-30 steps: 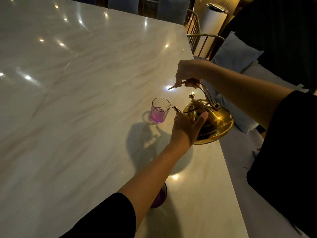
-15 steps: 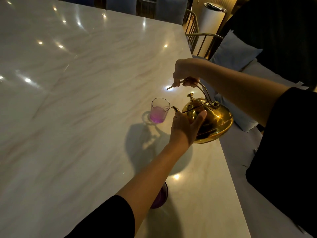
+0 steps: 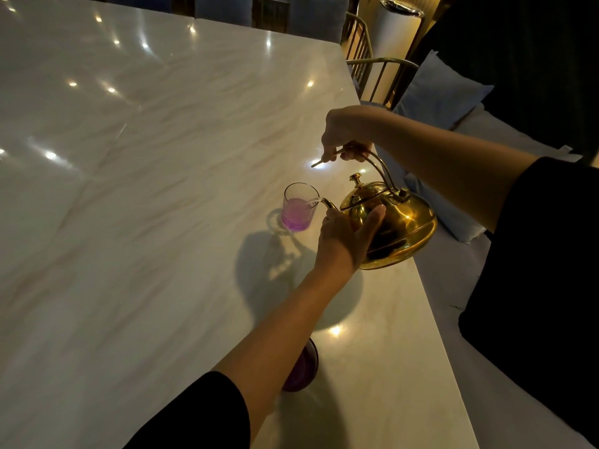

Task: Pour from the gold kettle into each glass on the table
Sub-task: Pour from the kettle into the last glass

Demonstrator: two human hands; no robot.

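The gold kettle (image 3: 400, 228) is tilted to the left above the marble table (image 3: 146, 205), its spout at the rim of a clear glass (image 3: 299, 207). A thin stream runs into the glass, which holds purple liquid to about half its height. My right hand (image 3: 348, 136) grips the kettle's arched handle from above. My left hand (image 3: 345, 238) presses against the kettle's front side below the spout. A second glass (image 3: 303, 371) with purple liquid stands nearer me, mostly hidden under my left forearm.
The table's right edge runs just under the kettle. Beyond it are a light bench with a blue cushion (image 3: 437, 89), gold metal chair frames (image 3: 369, 63) and a white cylindrical bin (image 3: 397, 30). More chairs stand at the far end.
The purple liquid in the far glass has risen a little. Kettle and both hands hold nearly the same pose, the pour going on.
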